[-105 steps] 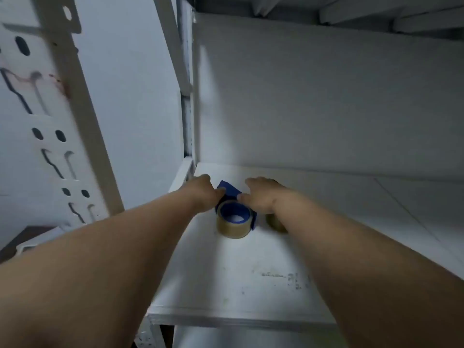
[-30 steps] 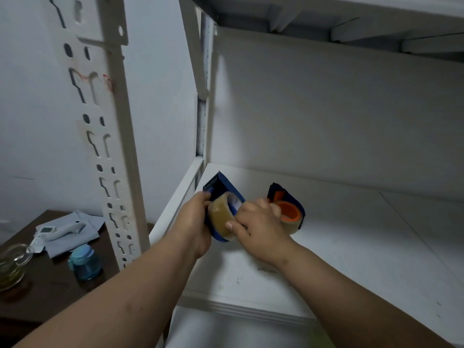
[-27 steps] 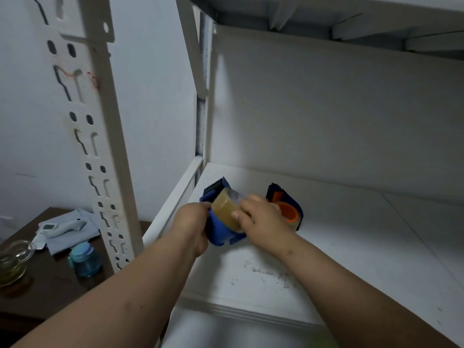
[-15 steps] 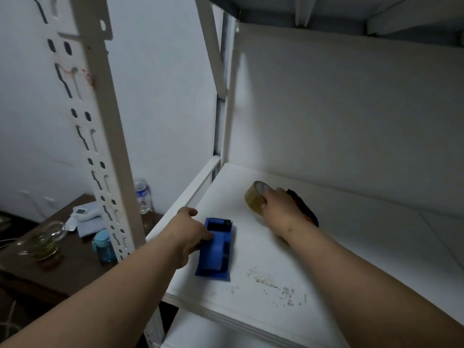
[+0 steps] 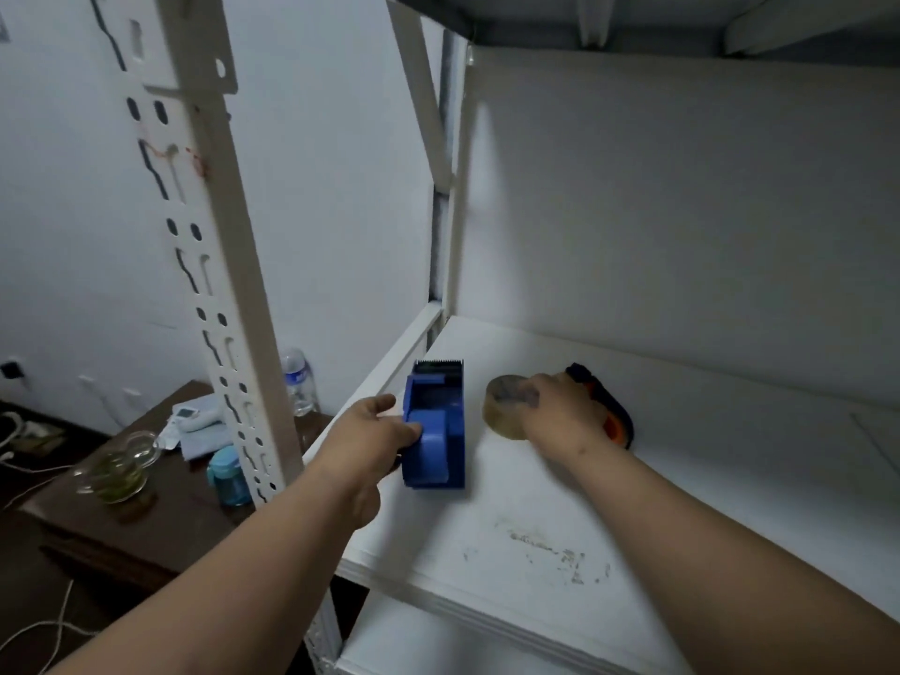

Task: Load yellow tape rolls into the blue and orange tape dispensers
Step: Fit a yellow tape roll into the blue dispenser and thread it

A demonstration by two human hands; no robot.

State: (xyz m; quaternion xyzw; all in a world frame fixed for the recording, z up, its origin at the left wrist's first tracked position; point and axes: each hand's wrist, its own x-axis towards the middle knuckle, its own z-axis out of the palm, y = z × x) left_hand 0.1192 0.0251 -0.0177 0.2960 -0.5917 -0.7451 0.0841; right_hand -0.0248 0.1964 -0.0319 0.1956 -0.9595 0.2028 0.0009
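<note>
Head cam, one frame, inventory. White shelf [image 5: 535, 543]: scuffed patch nr front edge. Blue tape dispenser [image 5: 435, 426]: lay on shelf nr left edge, serrated cutter end pointing to back, no roll in it. Left hand [image 5: 372, 433]: at dispenser's left side, fingers curled round its lower part, gripping it. Yellow tape roll [image 5: 506, 406]: stood on edge on shelf, just right of blue dispenser, apart from it. Right hand [image 5: 560, 416]: closed over the roll from the right, holding it. Orange tape dispenser [image 5: 611, 414]: on shelf directly behind right hand, mostly hidden; dark body w/ orange part showing; whether it carried a roll, could not tell. White slotted upright [image 5: 219, 265]: front-left post of rack. Dark wooden table [image 5: 121, 523], lower left, beside rack: glass jar [image 5: 117, 472] w/ yellowish contents, small blue-capped container [image 5: 228, 479], clear water bottle [image 5: 298, 382], white handheld device on a folded cloth [image 5: 197, 423]. White cords on floor at far left.
</note>
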